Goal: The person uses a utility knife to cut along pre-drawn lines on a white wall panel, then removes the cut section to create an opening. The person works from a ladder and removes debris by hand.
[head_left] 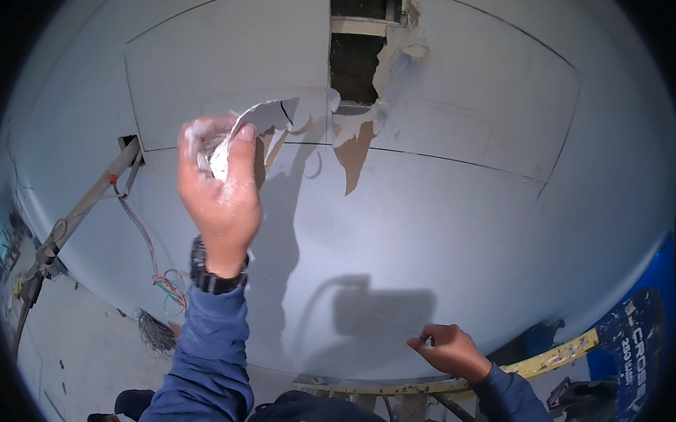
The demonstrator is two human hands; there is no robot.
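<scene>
My left hand (223, 164) is raised in front of a pale wall panel (427, 237), its fingers closed round a torn piece of plasterboard (265, 117). White dust coats the fingers. Brown paper backing shows along the piece's ragged edge. Just right of it, a tall rectangular hole (355, 68) with a broken right edge opens into a dark cavity. A brown patch of ripped paper (354, 155) lies under the hole. Low on the right, my right hand (451, 352) grips a thin, pale, rod-like tool (399, 324); its exact kind is too fine to make out.
Dark pencilled lines (431, 156) outline a large rectangle round the hole. At left, a grey conduit (89, 200) slants down from a small opening, with loose coloured wires (144, 236) beside it. A paint-spattered yellow ladder (554, 358) stands below. A dark blue printed sack (633, 360) is at right.
</scene>
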